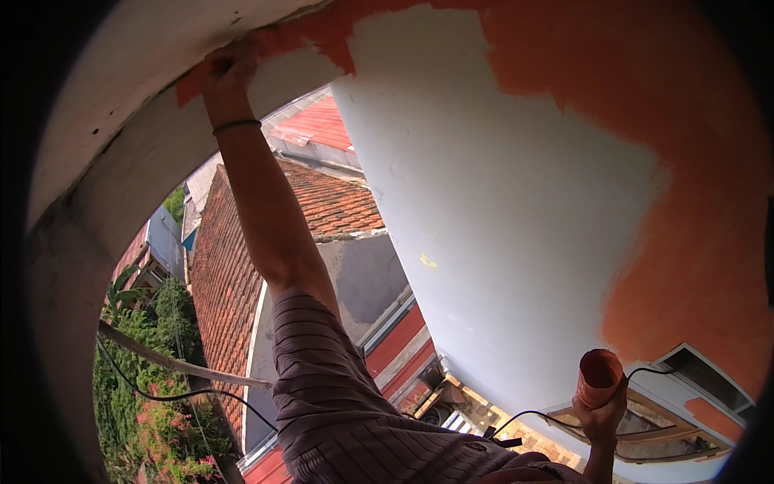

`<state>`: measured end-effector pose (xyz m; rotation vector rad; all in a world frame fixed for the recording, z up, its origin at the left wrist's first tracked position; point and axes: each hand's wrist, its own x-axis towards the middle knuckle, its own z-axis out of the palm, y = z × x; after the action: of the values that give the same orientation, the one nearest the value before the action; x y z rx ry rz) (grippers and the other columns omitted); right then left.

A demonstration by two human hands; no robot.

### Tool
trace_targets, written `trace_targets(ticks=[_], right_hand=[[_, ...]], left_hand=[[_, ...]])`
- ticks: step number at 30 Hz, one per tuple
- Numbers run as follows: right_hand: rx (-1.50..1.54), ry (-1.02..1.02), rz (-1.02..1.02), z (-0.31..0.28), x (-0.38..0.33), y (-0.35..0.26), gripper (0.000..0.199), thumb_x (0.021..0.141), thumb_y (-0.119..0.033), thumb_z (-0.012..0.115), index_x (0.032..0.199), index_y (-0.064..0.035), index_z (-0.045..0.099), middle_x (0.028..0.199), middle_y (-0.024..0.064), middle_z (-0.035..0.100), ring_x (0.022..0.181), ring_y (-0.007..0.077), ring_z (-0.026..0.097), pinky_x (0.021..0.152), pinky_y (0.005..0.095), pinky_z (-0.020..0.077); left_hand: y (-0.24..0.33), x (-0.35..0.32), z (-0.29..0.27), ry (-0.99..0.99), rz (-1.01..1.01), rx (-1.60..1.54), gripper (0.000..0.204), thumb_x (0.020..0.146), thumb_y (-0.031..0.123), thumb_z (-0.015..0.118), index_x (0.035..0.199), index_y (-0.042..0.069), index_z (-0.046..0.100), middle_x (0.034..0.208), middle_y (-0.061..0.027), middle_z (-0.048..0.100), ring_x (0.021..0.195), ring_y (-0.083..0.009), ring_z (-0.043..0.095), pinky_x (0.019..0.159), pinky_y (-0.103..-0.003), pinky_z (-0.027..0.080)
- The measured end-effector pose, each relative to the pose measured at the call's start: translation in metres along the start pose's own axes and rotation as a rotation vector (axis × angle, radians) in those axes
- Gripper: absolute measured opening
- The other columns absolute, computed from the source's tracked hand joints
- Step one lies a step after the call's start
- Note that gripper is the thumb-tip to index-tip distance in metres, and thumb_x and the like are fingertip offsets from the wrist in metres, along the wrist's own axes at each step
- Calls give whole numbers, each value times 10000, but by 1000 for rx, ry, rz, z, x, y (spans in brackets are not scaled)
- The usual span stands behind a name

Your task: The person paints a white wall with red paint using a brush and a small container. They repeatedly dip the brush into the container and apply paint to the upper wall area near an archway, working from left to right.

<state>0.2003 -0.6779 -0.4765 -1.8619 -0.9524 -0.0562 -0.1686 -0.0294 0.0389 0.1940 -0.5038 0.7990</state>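
My left hand [228, 71] is raised high at the upper left, a dark band [236, 125] on its wrist. Its fingers are curled against a curved pale ledge [137, 145], right at the end of a strip of orange paint [322, 32]. Whatever they hold is hidden. My right hand [601, 419] is low at the right, gripping an orange paint-smeared cup [599, 375] with its mouth facing me. In front stands a white wall [500, 202], with fresh orange paint [701, 202] covering its top and right side.
Far below lie red tiled roofs [234, 266], a grey flat roof [363, 274] and green trees with pink flowers [153, 387]. A black cable [532, 415] runs past my right hand. A white-framed window [701, 387] sits low in the wall. My striped sleeve [339, 403] fills the lower middle.
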Motion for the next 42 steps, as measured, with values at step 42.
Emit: trace_targets(ticks=[42], right_hand=[[120, 48, -58, -4, -6, 2, 801, 717, -129, 887, 1421, -21, 520, 1273, 182, 669, 1121, 331, 706, 976, 449, 571]], left_hand=[[-58, -146, -27, -450, 124, 662, 262, 1092, 2, 424, 1300, -112, 535, 936, -99, 593, 725, -115, 588, 581, -250, 586]])
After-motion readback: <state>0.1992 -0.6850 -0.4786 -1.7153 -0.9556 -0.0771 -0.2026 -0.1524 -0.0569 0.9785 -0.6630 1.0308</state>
